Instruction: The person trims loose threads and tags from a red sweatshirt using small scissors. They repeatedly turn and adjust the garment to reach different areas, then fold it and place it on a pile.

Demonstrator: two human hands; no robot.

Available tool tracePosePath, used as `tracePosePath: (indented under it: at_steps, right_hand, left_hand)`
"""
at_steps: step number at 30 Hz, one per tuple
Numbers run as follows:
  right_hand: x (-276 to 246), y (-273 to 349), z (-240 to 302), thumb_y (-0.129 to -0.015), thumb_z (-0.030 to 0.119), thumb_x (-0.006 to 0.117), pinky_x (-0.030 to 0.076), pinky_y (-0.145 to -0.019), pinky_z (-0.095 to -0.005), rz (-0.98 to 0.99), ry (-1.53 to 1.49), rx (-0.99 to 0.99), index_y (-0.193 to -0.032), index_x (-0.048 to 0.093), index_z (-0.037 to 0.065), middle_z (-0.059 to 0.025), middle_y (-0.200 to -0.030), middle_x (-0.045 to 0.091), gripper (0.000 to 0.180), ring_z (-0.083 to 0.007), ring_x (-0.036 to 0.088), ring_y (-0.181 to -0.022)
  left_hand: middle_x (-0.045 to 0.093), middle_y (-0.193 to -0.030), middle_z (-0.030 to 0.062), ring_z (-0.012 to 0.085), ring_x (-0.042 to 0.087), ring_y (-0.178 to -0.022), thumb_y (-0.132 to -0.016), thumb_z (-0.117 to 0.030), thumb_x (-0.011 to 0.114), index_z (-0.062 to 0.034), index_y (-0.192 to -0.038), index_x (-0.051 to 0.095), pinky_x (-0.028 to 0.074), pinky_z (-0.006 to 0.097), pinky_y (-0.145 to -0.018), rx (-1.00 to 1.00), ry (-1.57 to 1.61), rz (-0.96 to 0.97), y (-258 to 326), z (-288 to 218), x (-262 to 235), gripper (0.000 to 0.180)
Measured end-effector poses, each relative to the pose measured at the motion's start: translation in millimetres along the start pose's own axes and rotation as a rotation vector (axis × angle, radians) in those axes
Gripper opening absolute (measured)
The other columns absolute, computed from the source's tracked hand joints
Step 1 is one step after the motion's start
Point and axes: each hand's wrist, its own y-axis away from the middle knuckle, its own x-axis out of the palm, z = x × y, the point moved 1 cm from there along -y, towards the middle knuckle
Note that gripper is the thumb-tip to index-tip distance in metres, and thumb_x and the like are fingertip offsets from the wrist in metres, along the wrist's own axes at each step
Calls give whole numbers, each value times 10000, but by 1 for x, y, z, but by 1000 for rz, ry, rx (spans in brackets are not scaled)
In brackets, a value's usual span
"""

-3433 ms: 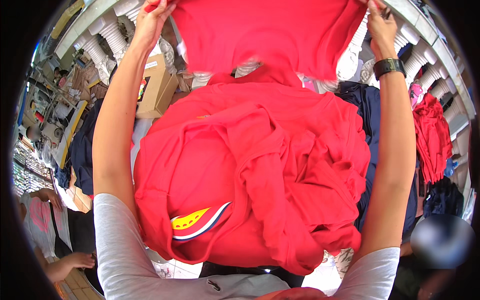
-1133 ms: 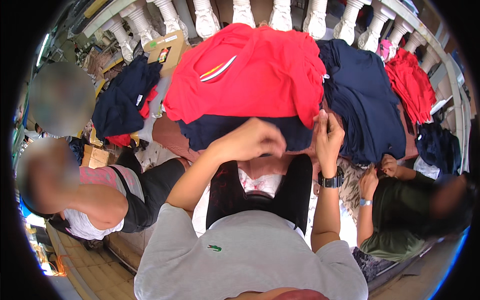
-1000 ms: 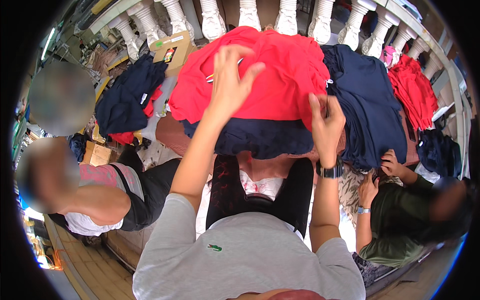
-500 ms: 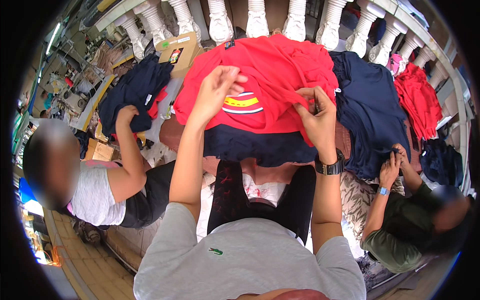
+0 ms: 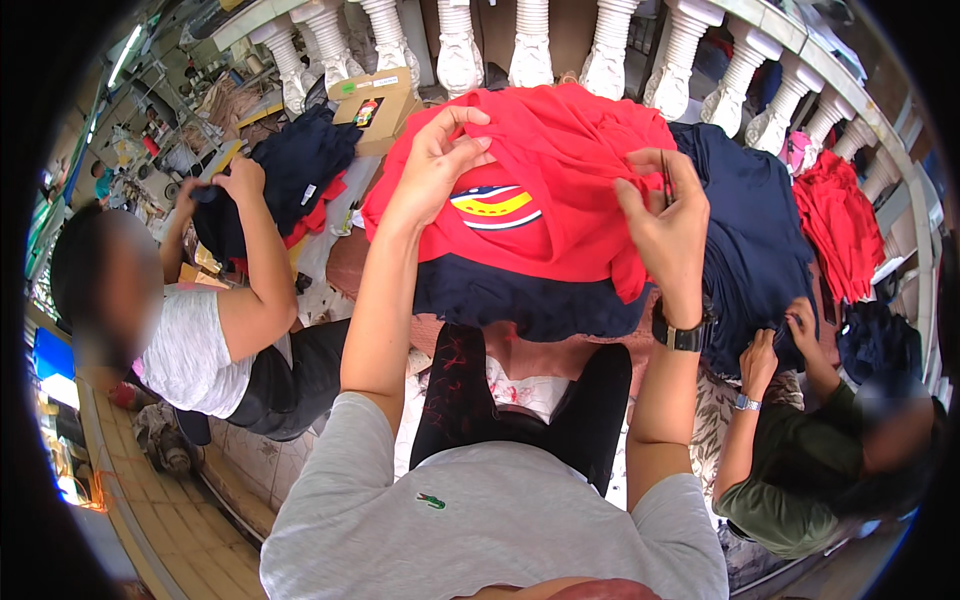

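A red shirt (image 5: 570, 150) with a yellow, white and navy print lies heaped in front of me, over dark navy cloth (image 5: 530, 300). My left hand (image 5: 440, 170) is at the shirt's left part, above the print, its thumb and forefinger apart against the red fabric. At the shirt's right side is my right hand (image 5: 672, 225), with a dark watch on the wrist. Its curled fingers hold a thin dark tool (image 5: 666, 180), mostly hidden; its kind is unclear.
Navy garments (image 5: 750, 230) lie to the right, with a red pile (image 5: 840, 225) beyond. A cardboard box (image 5: 385, 105) stands back left, before white balusters (image 5: 460, 55). Co-workers sit either side: one in grey (image 5: 205, 340), one in green (image 5: 790, 490), both handling dark cloth.
My right hand has let go of the shirt's fabric and moved right. My left hand has shifted slightly right and up over the shirt. The left co-worker now raises both hands with dark cloth.
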Motion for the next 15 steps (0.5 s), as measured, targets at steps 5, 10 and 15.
tracePosePath:
  at_steps: [5, 10, 15]
  right_hand:
    - [36, 0, 13, -888, 169, 759, 338, -504, -236, 162, -292, 191, -1089, 708, 25, -28, -954, 720, 252, -29, 450, -607]
    - [60, 6, 25, -920, 232, 764, 470, -718, -237, 217, -536, 194, -1060, 716, -11, -43, -950, 726, 285, -93, 587, -784]
    - [54, -29, 0, -936, 206, 748, 500, -832, -250, 94, -633, 211, -1012, 722, 3, -13, -943, 710, 219, -90, 630, -882]
  left_hand:
    - [441, -1472, 105, 63, 593, -955, -893, 74, 636, -55, -1533, 389, 511, 232, -825, 104, -73, 33, 24, -25, 28, 698]
    - [376, -1560, 139, 73, 629, -893, -880, 96, 639, -92, -1572, 329, 517, 240, -766, 171, -98, 129, 42, -19, 29, 781]
    - [546, -1269, 212, 282, 634, -1004, -872, -182, 764, -9, -1331, 498, 516, 403, -849, 286, -897, -319, 49, -16, 5, 558]
